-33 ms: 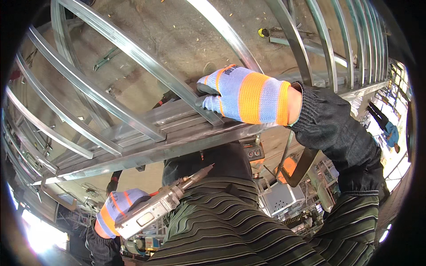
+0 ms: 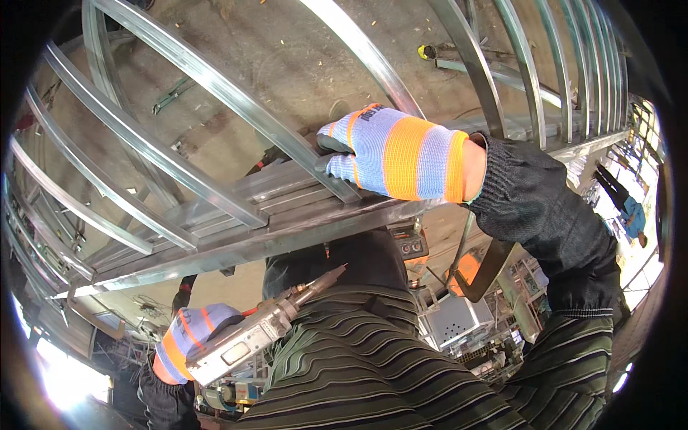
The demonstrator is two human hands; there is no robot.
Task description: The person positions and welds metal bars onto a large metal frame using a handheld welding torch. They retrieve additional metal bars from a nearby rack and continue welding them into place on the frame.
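My right hand (image 2: pixel 390 154), in a light blue and orange knit glove with dark fingertips, is closed on a shiny square metal tube (image 2: pixel 236 104). It grips near where the tube meets a long metal rail (image 2: pixel 179 261); the glove hides part of that joint. Lower left, my left hand (image 2: pixel 197 333) wears a matching glove and is wrapped round a silver welding gun (image 2: pixel 247 344). The gun's tapered nozzle points up and right, in front of my striped clothing and apart from the rail. The back of the gun's grip is hidden by the glove.
More metal bars (image 2: pixel 527 72) stand in a row along the rail on both sides. An orange machine with knobs (image 2: pixel 411 247) and a perforated grey box (image 2: pixel 459 322) are below the rail. A person in blue (image 2: pixel 633 216) is at the far right.
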